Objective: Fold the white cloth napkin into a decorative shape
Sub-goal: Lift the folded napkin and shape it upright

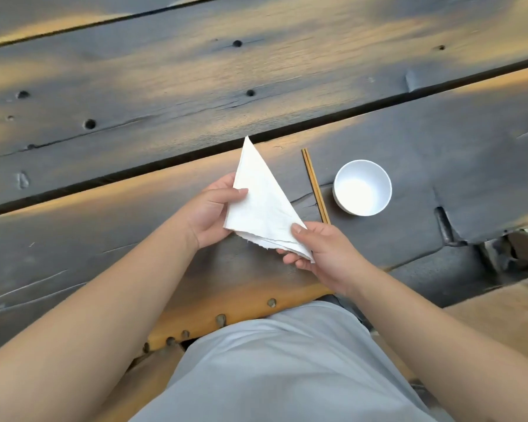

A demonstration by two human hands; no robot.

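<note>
The white cloth napkin (261, 202) is folded into a layered triangle, its sharp tip pointing away from me. It is held just above the dark wooden table (165, 95). My left hand (209, 213) grips the napkin's left edge, thumb on top and fingers underneath. My right hand (320, 251) pinches the near right corner, thumb pressed on the top layer. The frayed near edge shows several stacked layers.
A pair of wooden chopsticks (315, 185) lies just right of the napkin. A white empty bowl (362, 187) stands beyond them to the right. Gaps run between the table planks. The table's near edge is at my lap, with a broken corner at the right.
</note>
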